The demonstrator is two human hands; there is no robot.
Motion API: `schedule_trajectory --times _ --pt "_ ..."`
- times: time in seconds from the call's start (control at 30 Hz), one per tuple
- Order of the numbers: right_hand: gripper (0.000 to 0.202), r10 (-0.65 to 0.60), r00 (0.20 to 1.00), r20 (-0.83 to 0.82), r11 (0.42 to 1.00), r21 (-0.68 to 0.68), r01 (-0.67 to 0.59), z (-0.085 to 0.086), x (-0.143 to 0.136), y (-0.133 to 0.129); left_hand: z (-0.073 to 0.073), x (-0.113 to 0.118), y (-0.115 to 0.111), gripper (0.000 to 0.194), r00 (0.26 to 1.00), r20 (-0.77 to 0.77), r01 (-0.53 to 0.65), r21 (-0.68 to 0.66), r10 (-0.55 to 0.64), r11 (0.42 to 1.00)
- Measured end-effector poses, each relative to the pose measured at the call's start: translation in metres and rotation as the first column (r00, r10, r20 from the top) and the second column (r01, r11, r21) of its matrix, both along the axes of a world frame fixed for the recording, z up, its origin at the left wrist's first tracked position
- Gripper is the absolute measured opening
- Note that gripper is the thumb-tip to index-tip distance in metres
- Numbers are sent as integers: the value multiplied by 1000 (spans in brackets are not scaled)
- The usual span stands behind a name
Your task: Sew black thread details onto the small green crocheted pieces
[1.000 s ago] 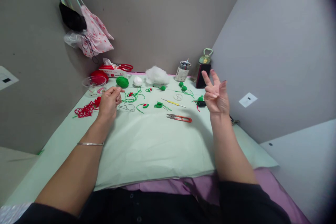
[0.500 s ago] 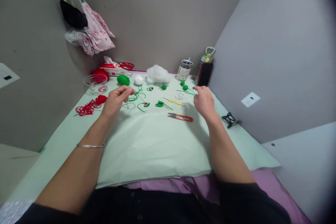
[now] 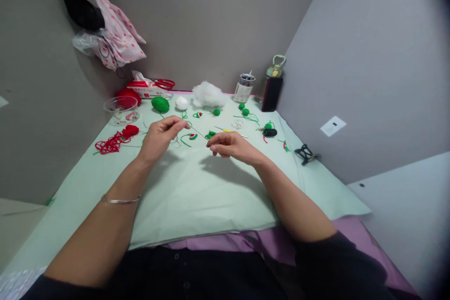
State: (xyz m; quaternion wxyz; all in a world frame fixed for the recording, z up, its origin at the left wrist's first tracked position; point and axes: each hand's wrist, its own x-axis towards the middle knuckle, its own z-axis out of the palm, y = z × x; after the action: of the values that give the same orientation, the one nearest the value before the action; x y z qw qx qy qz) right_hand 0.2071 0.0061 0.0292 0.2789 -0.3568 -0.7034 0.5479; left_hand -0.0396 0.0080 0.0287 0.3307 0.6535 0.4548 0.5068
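Thin thread (image 3: 198, 131) spans the small gap between the two hands, above the bench (image 3: 211, 201). The right hand (image 3: 234, 146), raised well apart a second ago, has come down near the left hand (image 3: 158, 138), so both seem engaged with one strand. Left fingers pinch it; whether the curled right fingers grip it, I cannot tell.

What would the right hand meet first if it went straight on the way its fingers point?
Probably the bare left hand; depth is unclear, but the line seems to pass above the small red, white and green yarn piece.
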Motion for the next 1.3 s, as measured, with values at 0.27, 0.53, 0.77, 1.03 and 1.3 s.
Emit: schedule_trajectory --times 0.27,0.53,0.77,1.03,1.3 --pt "28 -94 995 -21 995 22 94 0 7 4 -15 -12 15 35 880 -434 -160 107 190 981" --pt "29 -29 999 -14 999 42 29 2 0 -2 -5 38 -18 41 924 57 382 -194 -379 903" --pt "45 -72 994 -88 997 10 73 5 5 -2 -10 40 -19 28 921 9 379 -247 -389 892" --pt "29 -73 991 -114 997 6 75 6 6 -2 -11 34 -15 26 954 33 297 -251 -298 921" --pt "17 -99 993 -65 993 57 103 2 0 -3 -12 40 -18 26 950 65 312 -265 -306 912"
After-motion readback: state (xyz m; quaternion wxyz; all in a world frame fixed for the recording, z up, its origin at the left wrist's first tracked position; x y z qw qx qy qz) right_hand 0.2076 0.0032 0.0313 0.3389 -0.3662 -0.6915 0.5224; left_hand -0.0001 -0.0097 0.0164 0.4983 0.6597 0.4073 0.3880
